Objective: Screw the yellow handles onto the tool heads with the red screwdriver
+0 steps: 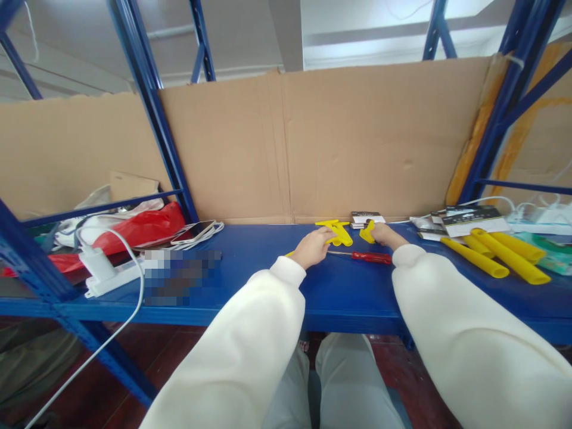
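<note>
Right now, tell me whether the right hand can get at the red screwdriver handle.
Probably yes: the right hand is close behind the red screwdriver handle, which lies uncovered, though the hand may first need to release the yellow piece.

Right of the hands, the yellow tubes point(512, 257) look like smooth, semi-glossy plastic; between the hands, the red screwdriver handle point(372, 257) looks like glossy plastic; beyond them, the tall brown panel point(357, 143) is matt cardboard.
</note>
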